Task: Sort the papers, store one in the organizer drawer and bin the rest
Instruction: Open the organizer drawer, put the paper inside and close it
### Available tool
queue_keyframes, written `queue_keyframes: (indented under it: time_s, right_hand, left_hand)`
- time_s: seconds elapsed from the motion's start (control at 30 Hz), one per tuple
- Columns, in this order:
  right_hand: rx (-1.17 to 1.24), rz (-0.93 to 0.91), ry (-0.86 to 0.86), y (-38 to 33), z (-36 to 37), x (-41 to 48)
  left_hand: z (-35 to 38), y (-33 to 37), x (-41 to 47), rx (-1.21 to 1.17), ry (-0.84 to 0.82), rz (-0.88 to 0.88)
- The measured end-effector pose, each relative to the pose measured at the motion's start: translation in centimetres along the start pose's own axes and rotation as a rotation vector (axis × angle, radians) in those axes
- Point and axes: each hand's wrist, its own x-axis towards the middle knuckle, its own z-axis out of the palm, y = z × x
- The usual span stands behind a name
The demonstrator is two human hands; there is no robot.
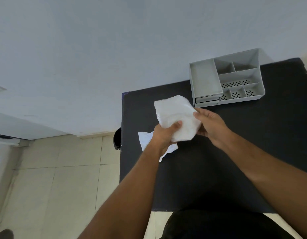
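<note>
Both hands hold one white folded paper (173,112) above the black table (252,152). My left hand (164,135) grips its lower edge, thumb on top. My right hand (211,125) pinches its right side. A second, crumpled white paper (145,138) lies flat on the table, partly hidden under my left hand. The grey desk organizer (226,78) stands at the table's far edge, with open compartments on top and small drawers (206,100) at its front left; the drawers look closed.
A dark round bin (117,138) stands on the tiled floor just left of the table's left edge, mostly hidden. A pale wall rises behind the table. Beige tiles cover the floor at left.
</note>
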Motion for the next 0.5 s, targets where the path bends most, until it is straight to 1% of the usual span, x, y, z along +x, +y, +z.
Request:
queue_keyframes:
  time_s: [0.1, 0.17, 0.3, 0.5]
  right_hand:
    - [0.063, 0.111, 0.134, -1.4, -0.4, 1.8]
    - [0.116, 0.166, 0.203, -2.4, -1.2, 3.2]
    - [0.201, 0.236, 0.228, -4.1, -2.1, 5.9]
    - [0.145, 0.237, 0.264, -3.9, -1.9, 8.1]
  left_hand:
    - [0.4, 0.9, 1.1, 0.05, 0.139, 0.047]
    - [0.8, 1.4, 1.9, 0.074, 0.2, 0.074]
    - [1.3, 2.0, 3.0, 0.093, 0.246, 0.064]
    - [1.7, 1.5, 4.2, 0.12, 0.306, 0.016]
